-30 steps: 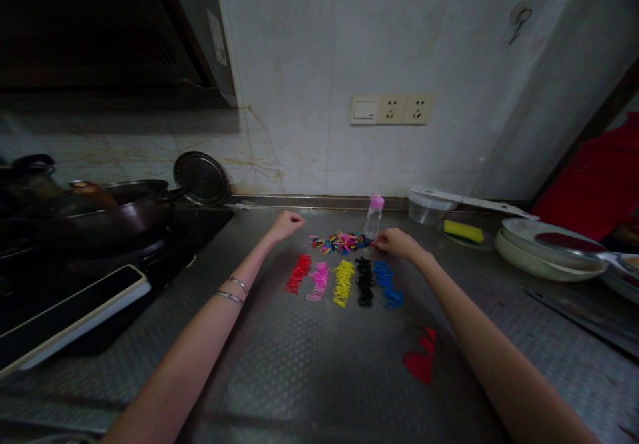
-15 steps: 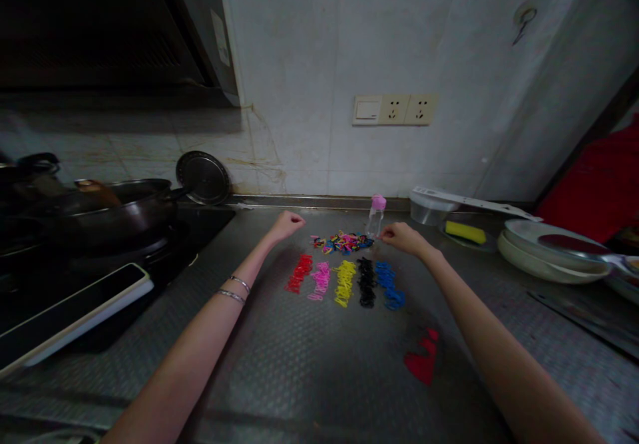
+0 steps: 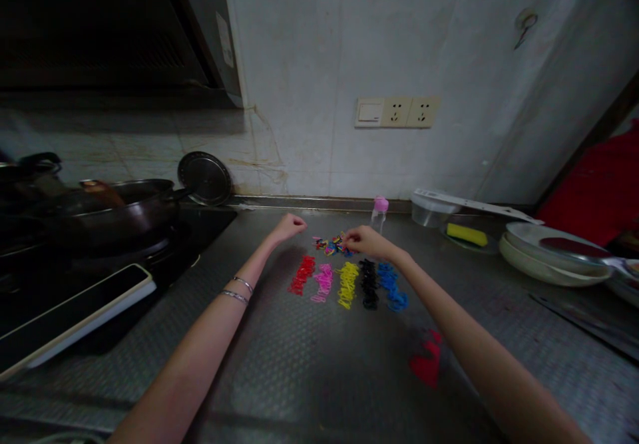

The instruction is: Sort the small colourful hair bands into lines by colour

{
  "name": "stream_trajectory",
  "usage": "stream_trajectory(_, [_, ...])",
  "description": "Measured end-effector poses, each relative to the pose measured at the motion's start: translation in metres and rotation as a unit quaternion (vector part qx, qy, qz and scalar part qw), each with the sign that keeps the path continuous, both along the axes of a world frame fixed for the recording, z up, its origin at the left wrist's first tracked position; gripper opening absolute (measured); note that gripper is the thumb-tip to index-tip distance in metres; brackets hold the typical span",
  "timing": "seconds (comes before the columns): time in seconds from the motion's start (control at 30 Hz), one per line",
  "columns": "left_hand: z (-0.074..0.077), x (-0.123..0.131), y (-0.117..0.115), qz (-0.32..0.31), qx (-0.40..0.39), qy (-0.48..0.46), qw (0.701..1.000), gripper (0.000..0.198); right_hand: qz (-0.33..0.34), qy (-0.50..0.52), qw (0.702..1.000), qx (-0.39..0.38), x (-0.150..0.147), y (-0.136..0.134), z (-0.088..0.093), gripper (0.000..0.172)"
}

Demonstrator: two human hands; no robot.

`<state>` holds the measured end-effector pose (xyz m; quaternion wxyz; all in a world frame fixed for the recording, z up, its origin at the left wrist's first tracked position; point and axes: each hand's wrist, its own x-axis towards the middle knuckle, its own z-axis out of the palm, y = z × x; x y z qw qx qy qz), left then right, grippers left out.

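A mixed pile of small coloured rubber bands (image 3: 329,245) lies on the metal counter (image 3: 299,364). My right hand (image 3: 367,241) is over the pile's right side, fingertips pinched down at the bands; what they grip is too small to see. To the left of the pile, my left hand (image 3: 289,227) hovers with fingers pressed together, their contents hidden. Nearer me run sorted rows of bands: red (image 3: 302,275), pink (image 3: 323,281), yellow (image 3: 347,284), black (image 3: 369,284) and blue (image 3: 392,287). Behind my right hand stands a clear bottle with a pink cap (image 3: 381,204).
A red heart-shaped piece (image 3: 426,363) lies near my right forearm. On the left are a wok (image 3: 124,214) on the stove and a white-edged device (image 3: 80,317). To the right sit a plastic tub (image 3: 432,211), a yellow sponge (image 3: 466,234) and stacked bowls (image 3: 549,264).
My right hand has moved left, from beside the bottle to over the mixed pile, covering its right part. My left hand has stayed nearly still. The view has shifted slightly.
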<state>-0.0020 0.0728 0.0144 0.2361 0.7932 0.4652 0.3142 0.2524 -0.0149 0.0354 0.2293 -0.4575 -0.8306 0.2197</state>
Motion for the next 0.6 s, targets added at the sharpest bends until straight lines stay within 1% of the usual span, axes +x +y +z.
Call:
stream_trajectory(0.1, [0.0, 0.001, -0.001, -0.001, -0.007, -0.002, 1.0, 0.03, 0.042, 0.05, 0.996, -0.056, -0.029, -0.002, -0.003, 0.027])
stream_trajectory(0.23, [0.0, 0.001, -0.002, -0.009, -0.013, -0.006, 1.0, 0.028, 0.072, 0.074, 0.99, -0.093, -0.05, 0.002, -0.01, 0.03])
stream_trajectory(0.37, [0.0, 0.001, -0.004, -0.02, -0.007, -0.014, 1.0, 0.028, 0.094, 0.065, 0.991, -0.074, -0.061, 0.004, -0.015, 0.027])
stream_trajectory(0.6, [-0.003, 0.002, -0.007, -0.023, -0.014, -0.01, 1.0, 0.027, 0.103, 0.021, 0.994, -0.02, -0.075, -0.002, -0.015, 0.023])
